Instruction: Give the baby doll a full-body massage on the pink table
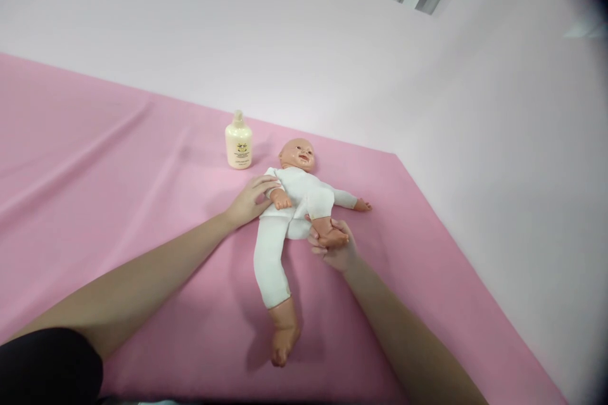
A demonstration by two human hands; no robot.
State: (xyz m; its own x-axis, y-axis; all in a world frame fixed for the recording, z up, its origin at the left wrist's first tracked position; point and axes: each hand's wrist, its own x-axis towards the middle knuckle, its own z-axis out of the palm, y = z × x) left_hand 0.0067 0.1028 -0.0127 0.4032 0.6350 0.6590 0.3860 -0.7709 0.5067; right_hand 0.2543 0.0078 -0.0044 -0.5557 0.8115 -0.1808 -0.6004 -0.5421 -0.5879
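Doll (297, 193) lies on its back on the pink sheet (118, 171), which covers the whole work surface and runs up to a pale wall (332, 44) behind it. Its long axis runs from the head, far from the person, down toward the near edge, tilted a little so that 1 leg in white cloth stretches straight toward the camera with its bare foot nearest of all. The other leg is bent up at the knee, and its foot sits in the right hand (335, 247), which comes in from the lower right, palm up beneath it, fingers curled around the foot in a hold. The left hand (249, 202) reaches in from the lower left and rests on the doll's side at the shoulder and upper arm, fingers loosely spread and flat against the white suit rather than gripping it. So the doll lies between the 2 hands, touching both, with the left hand at the torso and the right hand at the raised foot, and neither is clearly nearer. The doll's far arm sticks out sideways across the sheet. A small cream lotion bottle (238, 142) stands upright just beyond the doll's head, to the left of it and near but apart from the left hand.
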